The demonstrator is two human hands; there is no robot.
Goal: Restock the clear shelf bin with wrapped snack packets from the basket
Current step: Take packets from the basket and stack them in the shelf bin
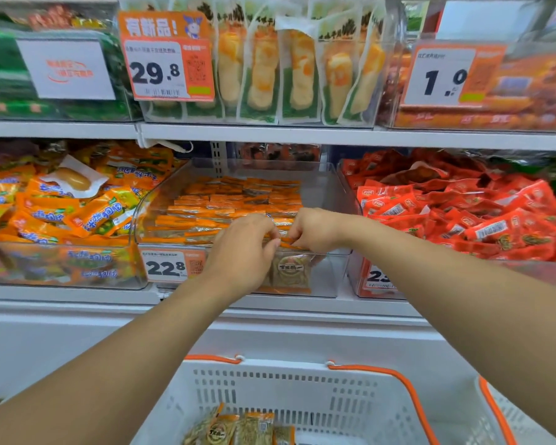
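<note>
Both my arms reach out over the white basket (289,385) to the clear shelf bin (329,187) on the middle shelf; my left hand (243,248) sits at the bin's front lip, fingers curled, pinching the orange top edge of a wrapped snack packet (290,271) that stands upright against the inside of the bin's front wall; my right hand (315,229) is just beside the left, fingers curled down onto the same orange edge, fingertips of the two hands nearly touching; whether the right hand truly grips the packet or only presses it, I cannot tell; behind my hands the bin holds rows of orange-edged packets (238,200) lying flat, filling the back and middle; a price tag reading 22.8 (167,266) is on the bin's front, left of my left wrist; the basket is below, orange handles (408,393) up, with a few tan packets (244,427) at its bottom; left neighbour bin holds orange and yellow packets (61,203); right neighbour bin holds red packets (463,213); upper shelf has upright pouches (299,69) and a 29.8 tag (169,67).
</note>
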